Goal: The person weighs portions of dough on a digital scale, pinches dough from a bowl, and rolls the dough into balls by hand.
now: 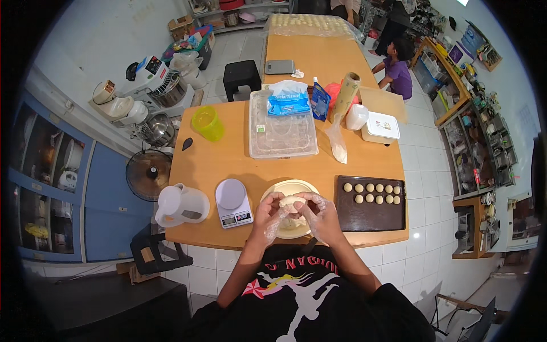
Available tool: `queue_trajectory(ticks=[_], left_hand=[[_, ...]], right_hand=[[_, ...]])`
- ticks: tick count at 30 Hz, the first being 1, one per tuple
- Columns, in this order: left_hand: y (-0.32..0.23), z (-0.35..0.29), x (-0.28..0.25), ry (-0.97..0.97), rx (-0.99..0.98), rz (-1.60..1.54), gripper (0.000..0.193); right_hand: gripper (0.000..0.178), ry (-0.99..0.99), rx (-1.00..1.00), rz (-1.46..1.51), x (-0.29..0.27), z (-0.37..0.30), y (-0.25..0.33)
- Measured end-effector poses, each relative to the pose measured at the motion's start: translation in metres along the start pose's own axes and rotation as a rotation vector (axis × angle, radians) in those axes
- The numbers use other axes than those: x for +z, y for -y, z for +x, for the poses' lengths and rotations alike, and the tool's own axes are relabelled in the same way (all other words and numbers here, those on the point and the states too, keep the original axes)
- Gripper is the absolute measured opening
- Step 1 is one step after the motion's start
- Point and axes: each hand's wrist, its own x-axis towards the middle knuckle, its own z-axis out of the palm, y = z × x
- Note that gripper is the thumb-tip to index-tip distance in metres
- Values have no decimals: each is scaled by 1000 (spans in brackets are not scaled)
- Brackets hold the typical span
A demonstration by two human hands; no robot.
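Observation:
Between both sets of fingers is a pale piece of dough (pixel 291 203), held above a cream-coloured bowl (pixel 289 186). My left hand (pixel 268 218), dusted with flour, grips the dough's left end. At its right end, the fingers and thumb of my right hand (pixel 321 215) are closed on it, flour covering them too. More dough (pixel 294 224) lies in the bowl below, partly hidden by my hands. To the right, a dark baking tray (pixel 370 219) carries two rows of small round dough balls (pixel 370 187). Left of the bowl sits a white kitchen scale (pixel 232 199) with nothing on its plate.
A white pitcher (pixel 182 204) stands at the table's left edge. Farther back are a yellow-green cup (pixel 207 123), a lidded plastic box (pixel 282 137) with a tissue pack (pixel 289 101), a film roll (pixel 346 97) and a white tub (pixel 380 126). A person in purple (pixel 398 77) is beyond.

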Motion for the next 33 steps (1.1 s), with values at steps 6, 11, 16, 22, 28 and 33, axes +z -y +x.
queue_trajectory(ticks=[6, 11, 16, 22, 28, 33], left_hand=[[-3, -6, 5, -46, -34, -222, 29], [-32, -4, 29, -182, 217, 209, 25], [-45, -10, 27, 141, -73, 463, 33], [-19, -6, 23, -84, 56, 260, 24], [-14, -4, 14, -64, -14, 2, 18], [-8, -4, 6, -21, -83, -29, 20]], right_hand=[[25, 32, 195, 550, -3, -1, -15], [26, 36, 108, 333, -7, 1, -13], [20, 10, 38, 259, -7, 3, -4], [20, -251, -180, -150, 3, 2, -2], [29, -97, -279, -242, 1, -2, 5], [28, -83, -113, 49, 1, -1, -5]])
